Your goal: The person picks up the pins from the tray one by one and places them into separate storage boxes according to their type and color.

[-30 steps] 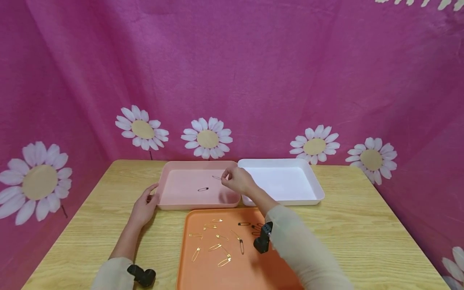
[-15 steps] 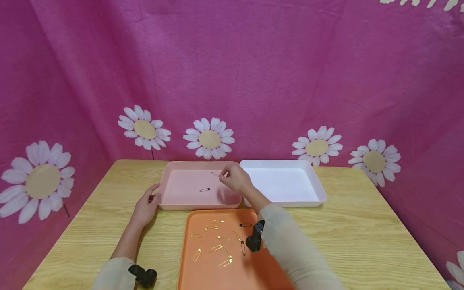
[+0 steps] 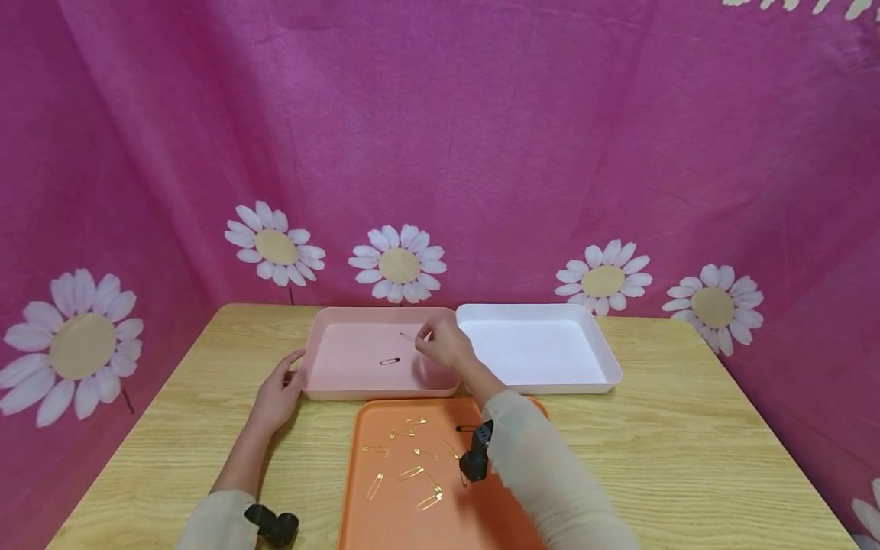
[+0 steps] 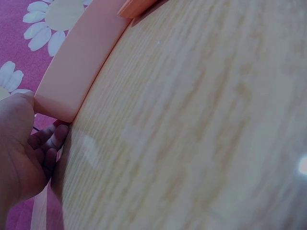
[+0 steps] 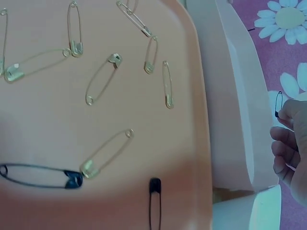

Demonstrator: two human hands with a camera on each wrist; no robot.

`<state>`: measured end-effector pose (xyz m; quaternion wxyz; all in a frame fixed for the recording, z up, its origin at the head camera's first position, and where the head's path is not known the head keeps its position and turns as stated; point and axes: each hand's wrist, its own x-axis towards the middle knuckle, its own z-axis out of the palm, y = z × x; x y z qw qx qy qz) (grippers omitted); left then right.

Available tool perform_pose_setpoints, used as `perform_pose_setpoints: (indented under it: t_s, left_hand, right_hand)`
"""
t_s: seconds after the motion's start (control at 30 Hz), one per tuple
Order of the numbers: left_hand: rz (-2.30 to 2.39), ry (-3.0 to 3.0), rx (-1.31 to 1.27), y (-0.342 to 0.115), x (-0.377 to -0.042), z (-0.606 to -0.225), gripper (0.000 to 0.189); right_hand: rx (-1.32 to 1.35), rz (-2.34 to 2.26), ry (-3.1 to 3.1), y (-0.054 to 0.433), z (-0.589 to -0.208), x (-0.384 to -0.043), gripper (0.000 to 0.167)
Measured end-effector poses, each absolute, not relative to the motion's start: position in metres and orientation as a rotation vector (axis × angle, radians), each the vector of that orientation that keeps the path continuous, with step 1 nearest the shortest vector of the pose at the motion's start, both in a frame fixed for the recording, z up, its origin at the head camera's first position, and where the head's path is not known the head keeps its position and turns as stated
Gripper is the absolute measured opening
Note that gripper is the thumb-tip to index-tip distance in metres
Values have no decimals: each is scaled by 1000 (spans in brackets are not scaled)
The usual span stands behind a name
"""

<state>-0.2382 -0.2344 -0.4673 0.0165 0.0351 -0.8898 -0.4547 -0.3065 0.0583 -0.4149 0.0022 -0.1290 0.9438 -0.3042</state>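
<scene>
Fingers (image 5: pixel 284 136) of the right hand (image 3: pixel 445 344): thumb and index closed in a pinch on one black safety pin (image 5: pixel 278 104); the others curled below. Held pin sits in the air over the right half of the pink tray (image 3: pixel 344 344), its free end pointing left in the head view. Second black pin (image 3: pixel 389 361) lies flat on that tray's floor, near the middle.

Left hand (image 3: pixel 278 393): fingers loosely bent and partly spread, touching the left end of the pink tray; no pin seen in it.

White tray (image 3: pixel 539 347) stands just beside the pink one, on its right. Orange tray (image 3: pixel 385 527) lies in front of both on the wood-grain counter (image 3: pixel 687 428). On it: gold safety pins (image 5: pixel 103 79), scattered, some touching; also two black ones (image 5: pixel 41 176), partly hidden in the head view by the black wrist camera (image 3: pixel 474 454). Pink curtain (image 3: pixel 481 153) with daisies behind.
</scene>
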Motion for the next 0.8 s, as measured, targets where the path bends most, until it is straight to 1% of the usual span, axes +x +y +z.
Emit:
perform_pose_setpoints:
  t_s: [0.6, 0.8]
  left_hand:
    - [-1396, -2765, 117, -237, -238, -467, 46]
    - [-1409, -2764, 124, -236, -239, -467, 45]
  right_hand:
    - [-330, -935, 2985, 41, -419, -306, 12]
    - [-270, -903, 2960, 39, -425, -302, 22]
